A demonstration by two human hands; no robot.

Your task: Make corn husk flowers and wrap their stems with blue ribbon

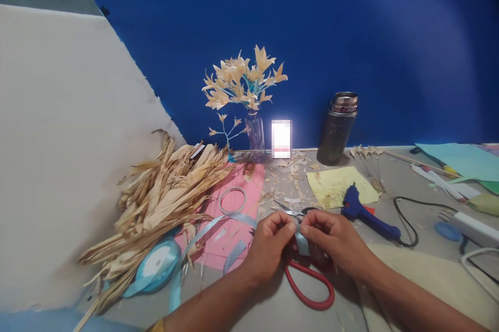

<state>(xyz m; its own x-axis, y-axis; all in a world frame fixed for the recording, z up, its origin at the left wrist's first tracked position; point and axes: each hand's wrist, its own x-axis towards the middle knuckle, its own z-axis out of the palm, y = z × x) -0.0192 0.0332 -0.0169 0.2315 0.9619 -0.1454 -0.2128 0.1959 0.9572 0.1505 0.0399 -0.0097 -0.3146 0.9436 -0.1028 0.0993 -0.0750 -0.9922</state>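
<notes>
My left hand (268, 242) and my right hand (336, 238) meet over the table, thumbs and fingertips pinched close together. Between them hangs a short piece of light blue ribbon (301, 243), gripped at its upper part by both hands. Whatever else may lie inside the fingertips is hidden. Red-handled scissors (330, 298) lie beneath, partly covered by my hands. Just beyond my fingertips is a small pair of scissors (290, 212) with metal blades. A loose ribbon strip runs from the left toward my left hand.
Dried corn husks (167, 186) and a blue ribbon roll (159, 264) lie left, beside pink paper (222, 241) bearing a ring (233, 200). Behind stand a vase (255, 137) of husk flowers (241, 80) and a dark flask (337, 129). A corded blue glue gun (368, 217) lies right.
</notes>
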